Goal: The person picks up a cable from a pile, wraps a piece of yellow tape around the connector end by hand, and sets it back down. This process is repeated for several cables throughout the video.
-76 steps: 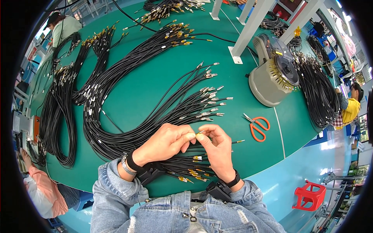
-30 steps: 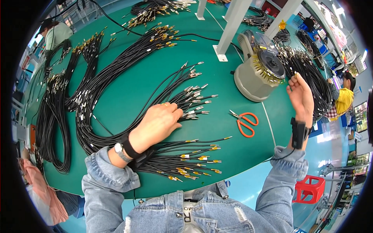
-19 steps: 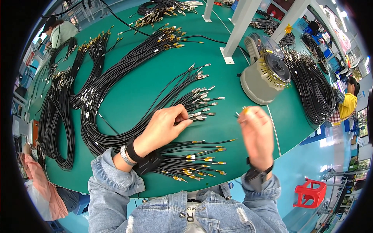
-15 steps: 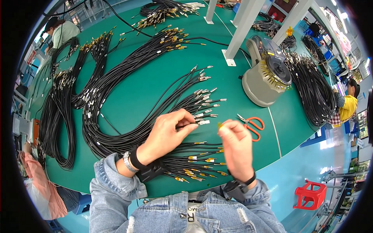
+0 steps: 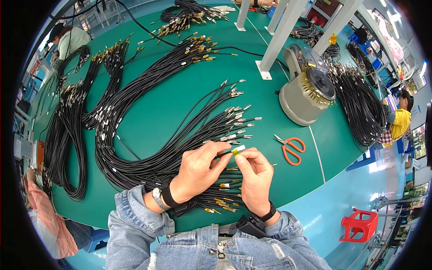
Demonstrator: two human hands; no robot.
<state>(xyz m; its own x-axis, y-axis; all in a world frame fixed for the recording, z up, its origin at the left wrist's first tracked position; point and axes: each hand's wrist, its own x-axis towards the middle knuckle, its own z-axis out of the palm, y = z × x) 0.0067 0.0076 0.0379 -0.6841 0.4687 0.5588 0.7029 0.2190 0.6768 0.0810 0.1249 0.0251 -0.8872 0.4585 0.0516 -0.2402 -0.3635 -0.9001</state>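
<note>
My left hand (image 5: 201,170) pinches a black cable close to its end, between thumb and index finger. A white tag (image 5: 240,148) sits on that cable end. My right hand (image 5: 256,180) is closed on a small piece of yellow tape (image 5: 236,152), which touches the cable just below the tag. Both hands meet over the front of the green table. Around them fans a long curved bundle of black cables (image 5: 148,163) with white-tagged ends. Below my hands lie cable ends wrapped in yellow tape (image 5: 220,201), partly hidden by the hands.
Right of my hands lie orange-handled scissors (image 5: 291,150). Behind them stands a grey tape dispenser (image 5: 302,101) near white metal posts (image 5: 274,42). More cable bundles (image 5: 357,105) lie at the right and left. A red stool (image 5: 360,225) stands on the floor; other people sit around.
My right hand has moved left with the yellow tape and brought it against the cable end. My left hand has shifted slightly right and down, still holding the cable.
</note>
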